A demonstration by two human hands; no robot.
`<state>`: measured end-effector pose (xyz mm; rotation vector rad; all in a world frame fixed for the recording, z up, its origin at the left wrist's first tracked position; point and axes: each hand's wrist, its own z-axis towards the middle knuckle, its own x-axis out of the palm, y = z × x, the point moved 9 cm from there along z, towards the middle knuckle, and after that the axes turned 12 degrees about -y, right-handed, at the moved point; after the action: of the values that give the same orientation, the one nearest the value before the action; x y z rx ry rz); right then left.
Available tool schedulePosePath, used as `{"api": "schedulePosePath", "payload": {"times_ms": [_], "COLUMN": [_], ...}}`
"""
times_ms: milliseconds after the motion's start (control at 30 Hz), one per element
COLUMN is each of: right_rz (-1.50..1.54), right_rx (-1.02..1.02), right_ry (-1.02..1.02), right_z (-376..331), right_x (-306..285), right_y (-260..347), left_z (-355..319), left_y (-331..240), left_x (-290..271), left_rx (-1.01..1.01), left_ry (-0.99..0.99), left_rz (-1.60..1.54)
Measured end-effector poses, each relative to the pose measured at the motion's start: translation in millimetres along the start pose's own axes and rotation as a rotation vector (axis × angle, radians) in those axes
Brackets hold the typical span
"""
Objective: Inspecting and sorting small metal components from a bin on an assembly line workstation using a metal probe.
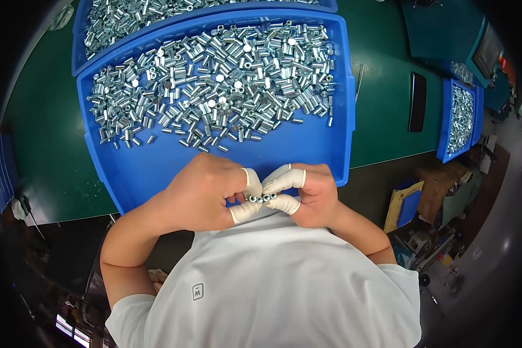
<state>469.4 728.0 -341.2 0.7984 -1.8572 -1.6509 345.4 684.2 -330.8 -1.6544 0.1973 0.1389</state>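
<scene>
**Pinching a short row of metal pieces (263, 199) fingertip to fingertip**

Clamped on the row from the left with left hand (206, 188) and from the right with right hand (316, 197), fingertips close together in white finger covers (288, 180). Holding it at the near edge of the large blue tray (142, 168), before the white shirt (301, 278). Facing a loose heap of similar pieces (238, 95) across the tray's far part, with a second blue tray (80, 43) beyond and, right, a dark rectangular object (417, 102) on the green table (383, 52).
</scene>
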Motion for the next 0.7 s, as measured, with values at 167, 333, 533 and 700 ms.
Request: {"api": "schedulePosePath", "payload": {"times_ms": [167, 333, 533, 700], "right_rz": [-0.018, -0.022, -0.048, -0.022], "right_rx": [-0.037, -0.021, -0.071, -0.043], "right_ry": [-0.006, 0.01, -0.014, -0.023], "right_z": [-3, 0, 2, 2], "right_x": [2, 1, 0, -1], "right_y": [1, 2, 4, 3], "left_z": [-2, -1, 1, 2], "left_y": [-9, -13, -10, -6], "left_x": [0, -1, -2, -2], "left_rx": [0.077, 0.156, 0.172, 0.09], "left_ry": [0.007, -0.008, -0.022, -0.015], "left_rz": [0.012, 0.055, 0.065, 0.015]}}
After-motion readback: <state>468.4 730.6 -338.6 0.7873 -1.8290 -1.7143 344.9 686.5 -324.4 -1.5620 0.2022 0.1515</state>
